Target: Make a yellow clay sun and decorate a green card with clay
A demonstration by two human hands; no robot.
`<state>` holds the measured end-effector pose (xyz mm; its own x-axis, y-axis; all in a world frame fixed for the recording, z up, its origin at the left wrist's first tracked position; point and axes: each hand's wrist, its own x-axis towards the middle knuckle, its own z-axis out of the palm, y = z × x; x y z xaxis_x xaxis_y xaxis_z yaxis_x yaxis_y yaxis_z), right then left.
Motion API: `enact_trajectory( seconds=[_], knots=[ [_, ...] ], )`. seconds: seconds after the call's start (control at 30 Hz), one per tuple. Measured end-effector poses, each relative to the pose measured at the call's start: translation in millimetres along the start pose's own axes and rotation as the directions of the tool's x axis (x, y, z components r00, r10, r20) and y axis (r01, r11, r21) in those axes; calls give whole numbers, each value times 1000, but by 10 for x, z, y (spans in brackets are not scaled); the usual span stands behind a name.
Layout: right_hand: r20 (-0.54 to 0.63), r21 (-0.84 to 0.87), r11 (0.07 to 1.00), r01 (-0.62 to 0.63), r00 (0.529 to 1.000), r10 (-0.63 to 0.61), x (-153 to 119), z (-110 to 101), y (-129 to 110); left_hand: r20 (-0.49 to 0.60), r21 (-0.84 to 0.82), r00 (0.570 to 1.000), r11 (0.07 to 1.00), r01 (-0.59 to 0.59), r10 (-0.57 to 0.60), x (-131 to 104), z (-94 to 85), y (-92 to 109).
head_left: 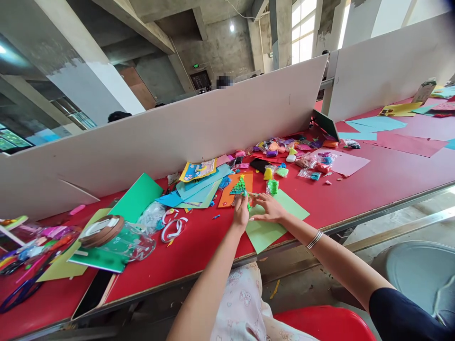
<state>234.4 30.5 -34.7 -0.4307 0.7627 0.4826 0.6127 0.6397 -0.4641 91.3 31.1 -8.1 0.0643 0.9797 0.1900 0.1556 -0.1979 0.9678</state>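
From my feed I see both hands out over the red desk (373, 182), close together at the far edge of a light green paper sheet (266, 227). The left hand (241, 211) has its fingers curled around a small bit of green clay (249, 206) — a pinching grip, though how firmly I cannot tell. The right hand (269, 207) lies flat and released, fingers spread on the green sheet, a silver bangle (314, 239) on its wrist.

Just beyond the fingertips sits a small green clay tree (240, 185) with a yellow star on top, resting on an orange card (227, 195). Near the right hand stands a little bag of green clay (272, 186).

To the left lies a clear jar (124, 239) on its side with a brown lid, on green paper. Blue sheets (199, 189) are stacked beside the orange card, a yellow printed booklet (198, 170) behind them — its writing is too small for me to read. A white divider board (177, 128) runs along the back.
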Motion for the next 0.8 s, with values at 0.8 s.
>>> enact_trajectory(
  seconds=[0.8],
  knots=[
    [-149, 25, 916, -400, 905, 400, -4, -35, 83, 35, 609, 992, 785, -117, 121, 16, -328, -231]
  ],
)
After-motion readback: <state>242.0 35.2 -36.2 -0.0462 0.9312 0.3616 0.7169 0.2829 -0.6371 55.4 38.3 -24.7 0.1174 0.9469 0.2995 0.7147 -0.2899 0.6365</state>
